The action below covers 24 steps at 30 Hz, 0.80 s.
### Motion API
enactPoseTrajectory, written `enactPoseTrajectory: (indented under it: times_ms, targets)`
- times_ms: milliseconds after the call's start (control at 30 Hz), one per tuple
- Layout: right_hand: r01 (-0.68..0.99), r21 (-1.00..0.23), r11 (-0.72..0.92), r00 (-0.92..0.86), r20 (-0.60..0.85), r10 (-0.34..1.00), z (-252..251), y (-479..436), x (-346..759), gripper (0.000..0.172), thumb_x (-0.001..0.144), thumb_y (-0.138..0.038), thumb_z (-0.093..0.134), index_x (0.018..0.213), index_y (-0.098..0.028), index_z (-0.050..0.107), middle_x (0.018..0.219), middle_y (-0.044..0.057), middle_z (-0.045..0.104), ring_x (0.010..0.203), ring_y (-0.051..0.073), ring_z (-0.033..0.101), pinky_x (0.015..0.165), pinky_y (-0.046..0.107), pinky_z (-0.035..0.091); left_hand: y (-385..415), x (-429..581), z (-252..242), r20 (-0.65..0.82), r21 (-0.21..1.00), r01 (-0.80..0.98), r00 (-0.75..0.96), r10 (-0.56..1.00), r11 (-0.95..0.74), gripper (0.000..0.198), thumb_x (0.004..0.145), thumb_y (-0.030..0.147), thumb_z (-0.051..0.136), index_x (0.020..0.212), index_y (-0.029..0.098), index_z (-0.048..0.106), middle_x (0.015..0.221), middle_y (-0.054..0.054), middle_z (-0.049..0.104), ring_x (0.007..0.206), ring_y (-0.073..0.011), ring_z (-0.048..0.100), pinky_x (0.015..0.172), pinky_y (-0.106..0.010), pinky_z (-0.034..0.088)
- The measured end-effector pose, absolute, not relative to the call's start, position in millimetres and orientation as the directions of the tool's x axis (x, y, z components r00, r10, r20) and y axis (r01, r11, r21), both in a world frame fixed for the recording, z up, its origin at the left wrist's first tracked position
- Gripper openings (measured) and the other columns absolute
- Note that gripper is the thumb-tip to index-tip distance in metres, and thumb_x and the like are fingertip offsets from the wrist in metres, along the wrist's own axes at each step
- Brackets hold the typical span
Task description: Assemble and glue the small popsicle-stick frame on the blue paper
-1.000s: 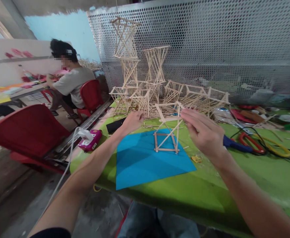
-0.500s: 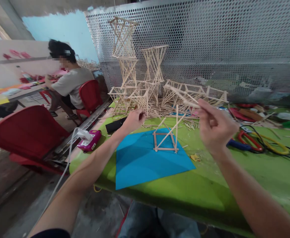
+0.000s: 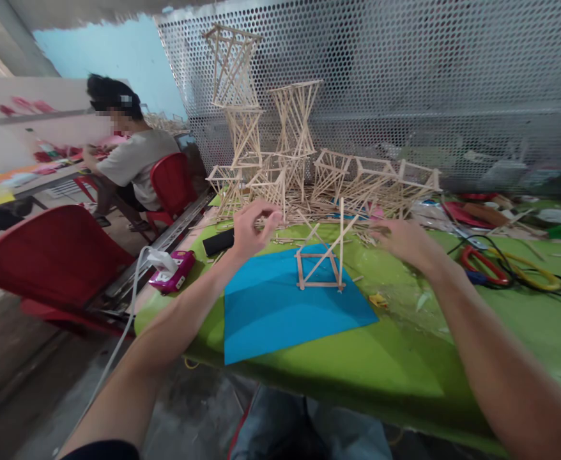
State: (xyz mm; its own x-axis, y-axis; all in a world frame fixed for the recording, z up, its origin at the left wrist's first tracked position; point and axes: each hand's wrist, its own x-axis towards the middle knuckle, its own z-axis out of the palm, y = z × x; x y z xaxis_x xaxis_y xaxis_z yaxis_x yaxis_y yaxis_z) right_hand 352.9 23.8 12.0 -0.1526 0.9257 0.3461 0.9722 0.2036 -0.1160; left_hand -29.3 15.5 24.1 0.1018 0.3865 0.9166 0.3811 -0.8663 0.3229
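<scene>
A small square frame of wooden sticks (image 3: 322,285), with several sticks slanting up from its corners, stands on a blue sheet (image 3: 266,326). To its left, my left hand (image 3: 254,229) hovers by the sheet's far edge, fingers curved and apart, with nothing seen in them. My right hand (image 3: 402,241) reaches over the table to the right of the frame. Its fingers are stretched towards loose sticks (image 3: 365,237), no stick shows in it, and its fingertips are slightly blurred.
Tall stick towers (image 3: 245,134) and a heap of stick frames (image 3: 376,176) stand behind. A purple power socket box (image 3: 174,271) and a black case (image 3: 218,242) lie left. Orange-handled pliers (image 3: 484,265) and cables lie right. A person (image 3: 137,153) sits far left near red chairs (image 3: 55,262).
My right hand has lowered and moved away towards the loose sticks; the sticks it held are gone from it. My left hand's fingers have spread from a pinch.
</scene>
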Motion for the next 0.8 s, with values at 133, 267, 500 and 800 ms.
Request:
enactPoseTrajectory:
  times_ms: [133, 267, 500, 800]
  targets:
    - [0.986, -0.142, 0.087, -0.001, 0.518, 0.855, 30.6, 1.1, 338.2, 0.037, 0.098, -0.036, 0.058, 0.121, -0.023, 0.083, 0.107, 0.015, 0.083, 0.092, 0.036, 0.078, 0.084, 0.05, 0.057, 3.6, -23.6, 30.2, 0.951, 0.204, 0.362, 0.148, 0.273, -0.91, 0.048, 0.105, 0.056, 0.053, 0.073, 0.022, 0.064, 0.065, -0.003, 0.068, 0.062, -0.0133, 0.063, 0.061, -0.029, 0.052]
    - [0.845, -0.237, 0.48, -0.002, 0.895, 0.446, 51.0, -40.4, 296.2, 0.027, 0.1, -0.031, 0.062, 0.117, -0.026, 0.083, 0.103, 0.008, 0.083, 0.076, 0.025, 0.074, 0.078, 0.041, 0.059, -7.8, -14.6, 29.2, 0.967, 0.051, 0.256, 0.229, 0.111, -0.965, 0.042, 0.102, 0.047, 0.059, 0.068, 0.024, 0.063, 0.058, -0.001, 0.065, 0.054, -0.0118, 0.061, 0.055, -0.027, 0.049]
    - [0.426, -0.005, 0.904, -0.42, 0.885, 0.203, 44.0, -90.5, 222.4, 0.023, 0.092, -0.019, 0.077, 0.109, -0.033, 0.082, 0.093, -0.001, 0.084, 0.077, 0.019, 0.076, 0.071, 0.034, 0.062, -16.2, -8.2, 20.7, 0.929, -0.115, 0.2, 0.37, -0.033, -0.973, 0.04, 0.1, 0.054, 0.064, 0.07, 0.026, 0.063, 0.055, 0.003, 0.063, 0.049, -0.0109, 0.061, 0.055, -0.027, 0.051]
    - [0.297, -0.113, 0.948, -0.305, 0.93, 0.206, 35.1, -98.0, 205.5, 0.024, 0.09, -0.007, 0.078, 0.107, -0.023, 0.076, 0.089, 0.002, 0.082, 0.078, 0.018, 0.076, 0.072, 0.032, 0.063, -16.3, -3.8, 18.7, 0.916, -0.212, 0.14, 0.374, -0.147, -0.967, 0.04, 0.097, 0.054, 0.07, 0.073, 0.023, 0.064, 0.057, 0.003, 0.063, 0.049, -0.0105, 0.059, 0.051, -0.027, 0.045]
